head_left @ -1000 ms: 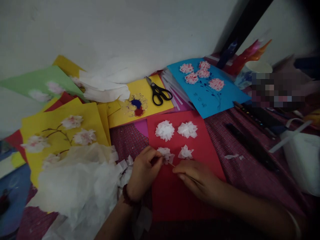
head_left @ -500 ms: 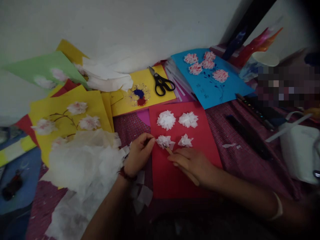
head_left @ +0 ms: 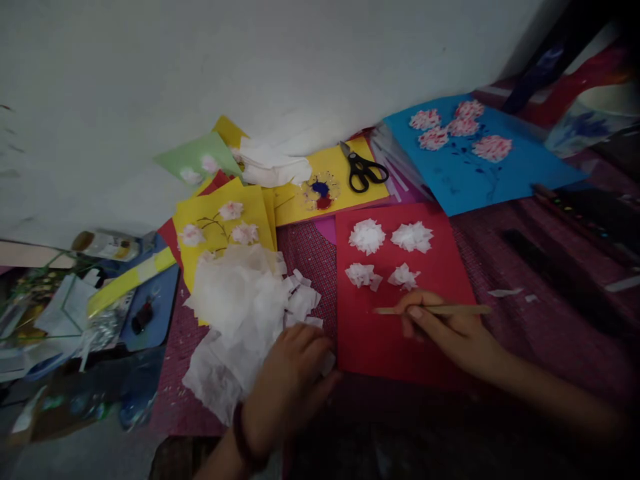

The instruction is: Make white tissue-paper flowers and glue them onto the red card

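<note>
Right hand (head_left: 463, 333) over the right half of the red sheet (head_left: 370, 347), and its fingers are pinched firmly around a wooden stick (head_left: 460, 309)! The stick lies nearly level, its thin end pointing left above the sheet's middle, just below the near row of flowers; whether that tip touches the paper, I can't tell. On the red sheet sit four tissue flowers in two rows: a full, round one (head_left: 367, 236) at far left, a wide one (head_left: 413, 237) at far right, a flatter one (head_left: 363, 275) at near left, and the smallest (head_left: 405, 276) at near right, just beyond the right fingers.

Over to the left hand (head_left: 295, 380), off the red sheet's near left edge, fingers bent and blurred; a pale bit shows beside them, but gripped or not, I can't tell. It's right up by small tissue squares (head_left: 303, 297), which lie left of the red sheet, next to a big heap of white tissue (head_left: 240, 287).

Beyond the red sheet, black-handled scissors (head_left: 363, 175) rest on a yellow sheet (head_left: 295, 210) with a blue and red paint blot (head_left: 323, 193). Beyond it to the right, a blue sheet (head_left: 460, 190) carries pink-and-white flowers (head_left: 493, 148), all on the cloth-covered tabletop (head_left: 310, 253).
</note>
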